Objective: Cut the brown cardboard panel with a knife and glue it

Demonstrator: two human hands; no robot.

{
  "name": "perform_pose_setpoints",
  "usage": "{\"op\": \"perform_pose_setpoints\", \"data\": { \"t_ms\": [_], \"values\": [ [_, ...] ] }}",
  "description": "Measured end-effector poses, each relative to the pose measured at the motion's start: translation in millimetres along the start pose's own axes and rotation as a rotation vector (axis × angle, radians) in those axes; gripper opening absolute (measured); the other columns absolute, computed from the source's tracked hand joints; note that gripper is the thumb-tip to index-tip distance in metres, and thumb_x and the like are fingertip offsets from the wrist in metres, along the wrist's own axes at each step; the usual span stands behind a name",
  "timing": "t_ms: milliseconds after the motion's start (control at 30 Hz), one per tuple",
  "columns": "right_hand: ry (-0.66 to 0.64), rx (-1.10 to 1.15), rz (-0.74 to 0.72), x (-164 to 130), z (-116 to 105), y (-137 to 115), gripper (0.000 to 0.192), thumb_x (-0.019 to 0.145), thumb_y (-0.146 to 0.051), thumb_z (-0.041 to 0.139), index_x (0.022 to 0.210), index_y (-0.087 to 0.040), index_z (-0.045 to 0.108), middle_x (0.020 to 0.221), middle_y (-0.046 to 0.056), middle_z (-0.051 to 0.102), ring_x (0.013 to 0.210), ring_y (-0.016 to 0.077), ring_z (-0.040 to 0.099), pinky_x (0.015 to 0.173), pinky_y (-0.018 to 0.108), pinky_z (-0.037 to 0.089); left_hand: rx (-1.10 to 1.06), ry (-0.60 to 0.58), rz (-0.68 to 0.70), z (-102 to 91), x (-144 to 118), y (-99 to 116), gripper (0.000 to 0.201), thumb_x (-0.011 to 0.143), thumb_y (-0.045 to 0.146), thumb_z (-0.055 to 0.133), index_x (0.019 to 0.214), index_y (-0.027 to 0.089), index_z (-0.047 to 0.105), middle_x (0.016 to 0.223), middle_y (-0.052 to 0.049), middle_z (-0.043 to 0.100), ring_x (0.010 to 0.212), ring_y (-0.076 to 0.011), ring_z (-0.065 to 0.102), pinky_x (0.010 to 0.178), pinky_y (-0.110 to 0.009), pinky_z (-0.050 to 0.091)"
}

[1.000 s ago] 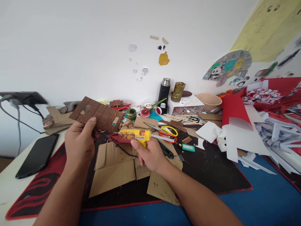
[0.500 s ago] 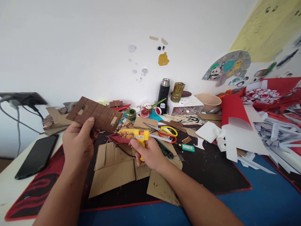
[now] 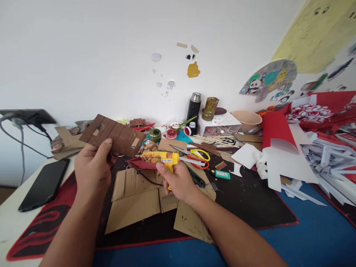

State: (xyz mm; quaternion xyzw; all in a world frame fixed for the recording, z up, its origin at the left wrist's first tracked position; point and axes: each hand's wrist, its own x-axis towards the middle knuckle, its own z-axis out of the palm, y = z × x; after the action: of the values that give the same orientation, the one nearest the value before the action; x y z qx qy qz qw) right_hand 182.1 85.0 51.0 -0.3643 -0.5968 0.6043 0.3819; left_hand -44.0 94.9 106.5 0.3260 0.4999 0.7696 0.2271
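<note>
My left hand [image 3: 96,165] pinches the lower edge of a brown painted cardboard piece [image 3: 115,136], thumb in front and fingers behind. Two small rectangular patches of bare cardboard show near its ends. A yellow hot glue gun [image 3: 164,158], its body stained brown, is gripped in my right hand [image 3: 178,180]. A pale glue stick sticks out of its back end, and its nozzle points left, close to the lower right corner of the brown piece. Under both hands lie flat tan cardboard sheets [image 3: 133,207] and a dark red folded piece [image 3: 143,163].
Scissors [image 3: 194,151], a green utility knife [image 3: 196,176] and a teal lighter-sized item [image 3: 221,174] lie right of the glue gun. Paint jars [image 3: 155,135], a black thermos [image 3: 194,109] and a drawer box [image 3: 219,126] stand behind. A phone [image 3: 43,184] lies left; paper strips [image 3: 330,152] pile up right.
The glue gun and my right hand have shifted slightly to the right. My left hand and the brown cardboard piece have hardly moved.
</note>
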Motion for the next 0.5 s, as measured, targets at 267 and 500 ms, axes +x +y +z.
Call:
{"op": "perform_pose_setpoints", "data": {
  "t_ms": [267, 500],
  "values": [
    [0.027, -0.038, 0.024, -1.7, -1.3, -7.2, 0.071, 0.093, -0.095, 0.059, 0.075, -0.027, 0.055, 0.044, -0.006, 0.051, 0.037, 0.0120, 0.051, 0.041, 0.024, 0.037, 0.010, -0.020, 0.001, -1.1, 0.3, -1.8, 0.034, 0.067, 0.039, 0.096, 0.078, 0.017, 0.072, 0.062, 0.004, 0.065, 0.052, -0.0096, 0.053, 0.048, -0.022, 0.042],
    [0.010, -0.052, -0.020, -3.8, 0.2, -6.7, 0.069, 0.097, -0.093, 0.058, 0.075, -0.028, 0.051, 0.047, -0.007, 0.048, 0.037, 0.0118, 0.051, 0.039, 0.024, 0.037, 0.013, -0.029, 0.008, -2.6, -0.1, -2.1, 0.035, 0.070, 0.040, 0.097, 0.077, 0.017, 0.071, 0.062, 0.003, 0.065, 0.053, -0.0094, 0.053, 0.048, -0.021, 0.041]
  ]
}}
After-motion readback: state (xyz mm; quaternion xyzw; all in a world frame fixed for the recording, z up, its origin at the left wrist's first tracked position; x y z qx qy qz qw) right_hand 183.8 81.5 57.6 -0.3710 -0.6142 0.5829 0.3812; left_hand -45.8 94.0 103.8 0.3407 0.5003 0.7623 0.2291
